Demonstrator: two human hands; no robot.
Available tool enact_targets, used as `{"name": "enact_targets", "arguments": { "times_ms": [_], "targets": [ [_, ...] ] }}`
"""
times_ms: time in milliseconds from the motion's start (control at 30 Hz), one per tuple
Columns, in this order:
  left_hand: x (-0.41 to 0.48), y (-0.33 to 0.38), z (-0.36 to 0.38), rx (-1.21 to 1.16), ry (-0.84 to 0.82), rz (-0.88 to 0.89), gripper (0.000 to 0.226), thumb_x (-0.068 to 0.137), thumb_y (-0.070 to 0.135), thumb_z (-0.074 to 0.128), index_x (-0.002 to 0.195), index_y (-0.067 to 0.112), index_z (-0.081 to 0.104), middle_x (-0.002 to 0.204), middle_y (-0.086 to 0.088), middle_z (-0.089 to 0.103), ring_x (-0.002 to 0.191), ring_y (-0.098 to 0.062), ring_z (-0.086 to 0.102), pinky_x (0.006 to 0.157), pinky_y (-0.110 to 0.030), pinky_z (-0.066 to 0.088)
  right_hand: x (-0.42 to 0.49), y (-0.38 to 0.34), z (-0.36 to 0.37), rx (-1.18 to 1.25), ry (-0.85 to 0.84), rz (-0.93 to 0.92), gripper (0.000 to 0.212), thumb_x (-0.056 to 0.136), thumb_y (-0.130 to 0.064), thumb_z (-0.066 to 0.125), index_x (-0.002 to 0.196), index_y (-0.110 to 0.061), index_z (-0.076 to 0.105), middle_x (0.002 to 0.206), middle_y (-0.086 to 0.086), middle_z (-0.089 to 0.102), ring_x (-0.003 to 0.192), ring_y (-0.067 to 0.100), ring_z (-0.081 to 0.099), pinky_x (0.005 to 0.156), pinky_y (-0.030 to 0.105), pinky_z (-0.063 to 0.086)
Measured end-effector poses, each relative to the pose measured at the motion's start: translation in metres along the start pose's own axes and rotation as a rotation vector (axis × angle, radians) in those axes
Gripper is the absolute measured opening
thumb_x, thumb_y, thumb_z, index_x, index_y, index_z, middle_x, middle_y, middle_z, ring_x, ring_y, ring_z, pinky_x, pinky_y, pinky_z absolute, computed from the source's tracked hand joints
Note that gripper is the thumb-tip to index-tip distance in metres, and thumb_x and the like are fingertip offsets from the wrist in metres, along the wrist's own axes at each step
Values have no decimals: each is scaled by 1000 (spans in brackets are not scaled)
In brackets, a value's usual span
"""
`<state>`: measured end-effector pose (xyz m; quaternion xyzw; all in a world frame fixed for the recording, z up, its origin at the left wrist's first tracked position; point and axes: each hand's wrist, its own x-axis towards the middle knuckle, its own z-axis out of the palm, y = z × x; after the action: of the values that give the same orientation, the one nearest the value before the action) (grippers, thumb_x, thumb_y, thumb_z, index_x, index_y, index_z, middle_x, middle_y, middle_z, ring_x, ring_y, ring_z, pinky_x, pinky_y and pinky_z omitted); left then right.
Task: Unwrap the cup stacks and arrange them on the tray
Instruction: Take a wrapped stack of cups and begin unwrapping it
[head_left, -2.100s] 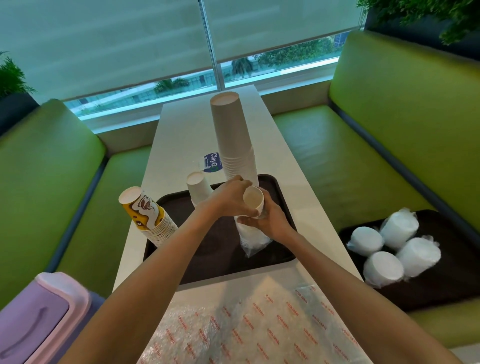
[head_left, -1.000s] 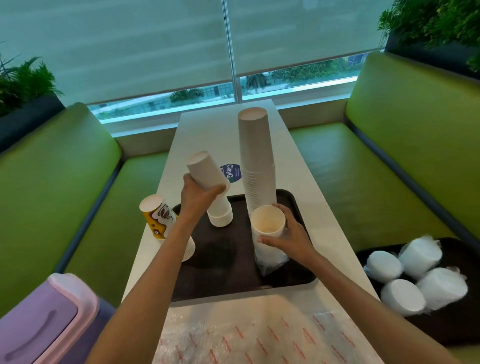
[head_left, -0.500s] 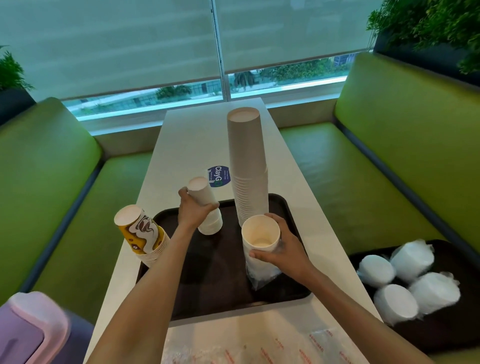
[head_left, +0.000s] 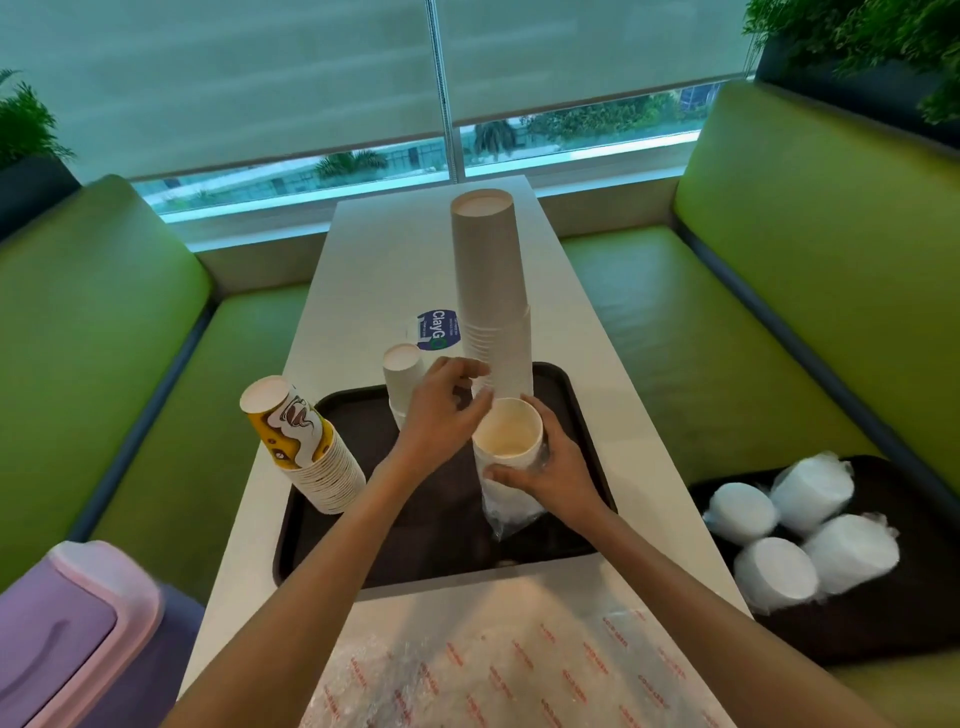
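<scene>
A dark tray (head_left: 441, 535) lies on the white table. On it stand a tall upturned white cup stack (head_left: 493, 291), a short upturned white stack (head_left: 402, 371) at the back left, and a leaning yellow printed stack (head_left: 306, 447) at the left edge. My right hand (head_left: 548, 470) grips a mouth-up white cup stack (head_left: 509, 441) over the tray, clear plastic wrap (head_left: 506, 514) still hanging round its lower part. My left hand (head_left: 447, 415) is beside that stack's rim, fingers loosely reaching toward it and holding nothing.
A second dark tray (head_left: 883, 639) on the right green bench carries several plastic-wrapped cup stacks (head_left: 810, 530). Crumpled clear wrap with red print (head_left: 519, 670) lies on the table's near end. A purple bin (head_left: 67, 634) stands at lower left. A blue sticker (head_left: 439, 330) is behind the tray.
My left hand set the short white stack down at the tray's back left, let go, and moved right to the rim of the stack in my right hand.
</scene>
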<state>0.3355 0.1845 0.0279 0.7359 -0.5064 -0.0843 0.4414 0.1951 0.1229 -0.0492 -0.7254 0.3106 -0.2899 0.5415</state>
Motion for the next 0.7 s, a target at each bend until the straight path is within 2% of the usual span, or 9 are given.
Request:
{"name": "enact_targets", "arguments": {
  "times_ms": [133,267,367,467,600,700],
  "targets": [
    [6,10,3,143,-345,-32,49,83,34,71,126,14,57,126,0,50,111,-15,52,99,-29,44,-2,-3,1,12,18,20,82,64,-20,89,130,-32,41,119,-11,57,112,8,55,96,17,46],
    [7,16,5,347,-540,-39,71,78,43,74,137,16,45,138,0,45,125,-16,44,100,-23,31,1,-5,1,-21,4,79,89,65,-25,88,140,-19,40,128,2,58,118,17,54,103,34,46],
    [6,19,8,425,-586,-48,85,74,44,76,143,15,37,140,0,43,128,-18,41,102,-28,33,3,-3,2,-52,-3,110,90,64,-27,88,140,-20,40,127,2,58,117,17,55,102,33,46],
    [5,23,10,493,-589,-31,88,72,44,77,144,14,35,138,-2,43,126,-20,43,102,-33,38,4,-1,2,-45,-5,121,88,64,-26,88,138,-21,42,125,2,60,116,19,56,100,32,47],
    [4,31,10,573,-564,4,81,71,48,76,138,14,44,129,-4,49,115,-21,51,96,-34,43,3,-3,-1,-82,-16,97,88,66,-28,87,139,-18,41,127,6,59,116,20,56,103,39,46],
    [3,34,10,639,-514,27,74,69,55,75,126,12,54,120,-5,55,104,-22,56,90,-37,49,3,-4,-2,-87,-12,93,86,66,-28,87,138,-17,42,127,7,60,116,22,57,102,40,47]
  ]
}}
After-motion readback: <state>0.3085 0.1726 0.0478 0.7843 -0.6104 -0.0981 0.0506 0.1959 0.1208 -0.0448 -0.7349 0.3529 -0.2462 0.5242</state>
